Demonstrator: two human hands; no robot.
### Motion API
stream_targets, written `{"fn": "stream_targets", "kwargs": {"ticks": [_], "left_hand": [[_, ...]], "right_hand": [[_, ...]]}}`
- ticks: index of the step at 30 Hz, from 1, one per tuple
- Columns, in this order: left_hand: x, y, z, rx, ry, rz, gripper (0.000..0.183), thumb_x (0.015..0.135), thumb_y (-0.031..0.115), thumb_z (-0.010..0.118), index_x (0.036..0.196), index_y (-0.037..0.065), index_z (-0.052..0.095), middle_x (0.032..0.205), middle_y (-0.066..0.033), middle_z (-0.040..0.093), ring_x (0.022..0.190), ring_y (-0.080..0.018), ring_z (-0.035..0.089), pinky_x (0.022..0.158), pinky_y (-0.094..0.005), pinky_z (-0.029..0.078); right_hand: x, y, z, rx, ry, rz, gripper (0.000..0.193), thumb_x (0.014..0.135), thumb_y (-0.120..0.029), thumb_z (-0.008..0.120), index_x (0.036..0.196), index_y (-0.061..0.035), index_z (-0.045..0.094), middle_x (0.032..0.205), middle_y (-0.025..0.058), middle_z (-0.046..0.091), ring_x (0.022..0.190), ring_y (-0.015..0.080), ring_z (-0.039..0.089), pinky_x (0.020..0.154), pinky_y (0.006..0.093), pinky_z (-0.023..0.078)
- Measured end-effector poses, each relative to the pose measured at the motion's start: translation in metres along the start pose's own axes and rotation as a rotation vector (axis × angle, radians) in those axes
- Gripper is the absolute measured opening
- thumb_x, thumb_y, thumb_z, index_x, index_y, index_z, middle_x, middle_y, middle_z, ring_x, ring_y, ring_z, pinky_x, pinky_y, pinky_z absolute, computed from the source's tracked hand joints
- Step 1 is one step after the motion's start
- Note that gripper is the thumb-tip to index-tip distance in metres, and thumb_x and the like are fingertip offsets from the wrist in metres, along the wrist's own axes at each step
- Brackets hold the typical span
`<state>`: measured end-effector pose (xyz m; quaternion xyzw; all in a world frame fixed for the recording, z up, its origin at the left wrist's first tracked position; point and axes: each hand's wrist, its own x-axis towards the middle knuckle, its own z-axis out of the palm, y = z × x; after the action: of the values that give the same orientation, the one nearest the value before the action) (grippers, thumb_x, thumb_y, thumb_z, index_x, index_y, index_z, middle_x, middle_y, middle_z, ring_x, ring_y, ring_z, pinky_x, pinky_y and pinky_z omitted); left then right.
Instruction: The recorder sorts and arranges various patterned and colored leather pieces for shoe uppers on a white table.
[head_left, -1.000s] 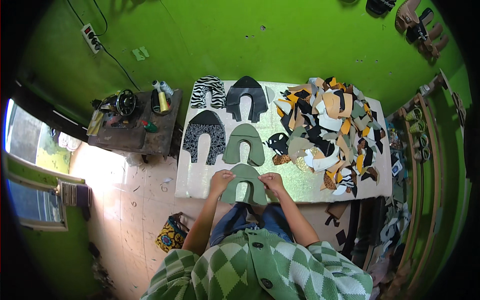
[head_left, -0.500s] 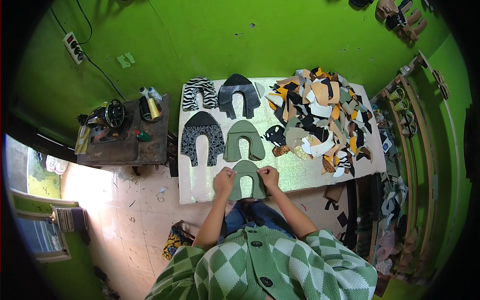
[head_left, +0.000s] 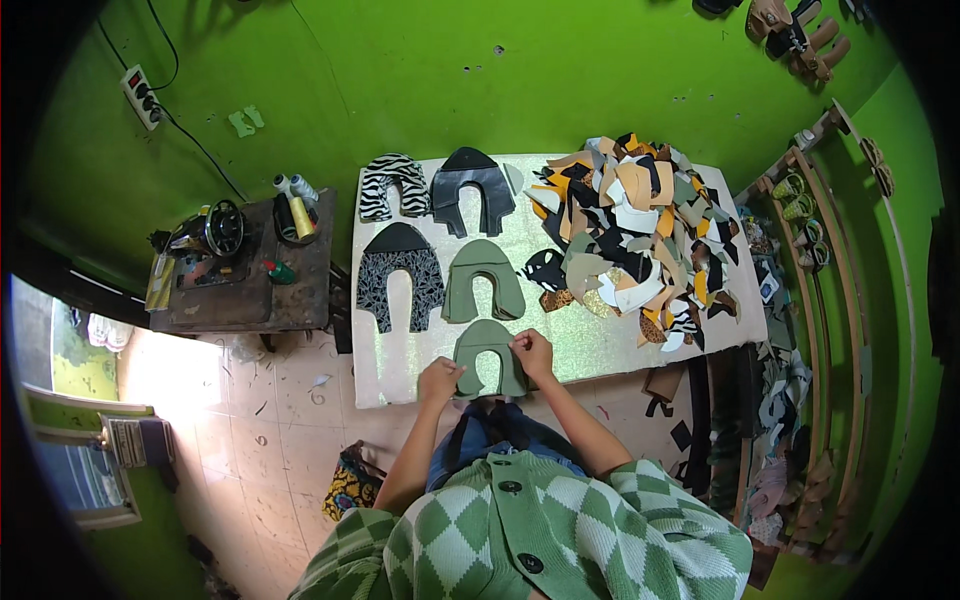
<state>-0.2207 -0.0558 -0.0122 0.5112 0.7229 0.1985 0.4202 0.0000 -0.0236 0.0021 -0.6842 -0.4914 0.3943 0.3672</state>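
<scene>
At the table's near edge lies an olive-green, horseshoe-shaped shoe upper piece [head_left: 487, 333] with a seam across its rounded toe. My left hand [head_left: 438, 382] pinches the lower end of its left leg, which is slightly bent inward. My right hand [head_left: 533, 354] has its fingertips closed on the right upper edge. Just beyond lies a stack of matching green uppers [head_left: 482, 272]. Left of that stack rests a black-and-grey patterned upper [head_left: 400, 265]. Farther back are a zebra-striped upper [head_left: 376, 195] and a black upper [head_left: 472, 168].
A large heap of cut scraps [head_left: 640, 215] covers the right side of the pale table [head_left: 385, 385]. To the left, a sewing machine [head_left: 222, 230] stands on a dark wooden table [head_left: 230, 305] with thread cones [head_left: 302, 216]. A wooden rack [head_left: 830, 370] with sandals stands at the right.
My left hand has moved down from the piece's upper left edge to its left leg end, which now bends. My right hand stays at the right edge.
</scene>
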Motion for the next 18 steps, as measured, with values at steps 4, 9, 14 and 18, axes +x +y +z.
{"fn": "stream_targets", "kwargs": {"ticks": [4, 9, 14, 18], "left_hand": [[-0.007, 0.008, 0.000, -0.098, -0.004, -0.057, 0.034, 0.072, 0.037, 0.072, 0.086, 0.007, 0.064, 0.074, -0.0103, 0.067, 0.071, -0.0274, 0.065, 0.063, -0.0376, 0.050], [-0.028, 0.056, -0.021, 0.316, 0.097, -0.023, 0.029, 0.075, 0.027, 0.069, 0.096, 0.008, 0.061, 0.084, -0.0070, 0.066, 0.081, -0.0255, 0.064, 0.069, -0.0364, 0.050], [-0.029, 0.049, -0.008, 0.455, 0.243, 0.532, 0.038, 0.078, 0.019, 0.062, 0.114, 0.009, 0.056, 0.119, -0.0073, 0.055, 0.113, -0.0283, 0.049, 0.087, -0.0367, 0.043], [-0.018, 0.031, 0.012, 0.633, 0.135, 0.704, 0.052, 0.082, 0.015, 0.055, 0.132, 0.005, 0.043, 0.141, -0.0108, 0.037, 0.129, -0.0352, 0.033, 0.096, -0.0402, 0.035]], "right_hand": [[0.000, -0.004, -0.004, -0.043, -0.012, 0.008, 0.017, 0.072, -0.006, 0.072, 0.084, -0.0010, 0.061, 0.073, 0.0060, 0.062, 0.064, 0.0112, 0.058, 0.061, 0.0253, 0.047], [-0.012, -0.018, -0.016, -0.375, 0.077, -0.229, 0.020, 0.074, -0.006, 0.066, 0.093, -0.0035, 0.060, 0.098, 0.0126, 0.061, 0.085, 0.0224, 0.060, 0.073, 0.0328, 0.047], [-0.032, -0.020, -0.015, -0.603, -0.099, -0.650, 0.045, 0.078, -0.004, 0.053, 0.122, -0.0057, 0.047, 0.130, 0.0120, 0.046, 0.120, 0.0279, 0.044, 0.096, 0.0425, 0.034], [-0.040, -0.005, -0.004, -0.750, -0.225, -0.688, 0.053, 0.083, -0.010, 0.047, 0.135, -0.0047, 0.036, 0.143, 0.0112, 0.033, 0.131, 0.0275, 0.033, 0.104, 0.0473, 0.026]]}}
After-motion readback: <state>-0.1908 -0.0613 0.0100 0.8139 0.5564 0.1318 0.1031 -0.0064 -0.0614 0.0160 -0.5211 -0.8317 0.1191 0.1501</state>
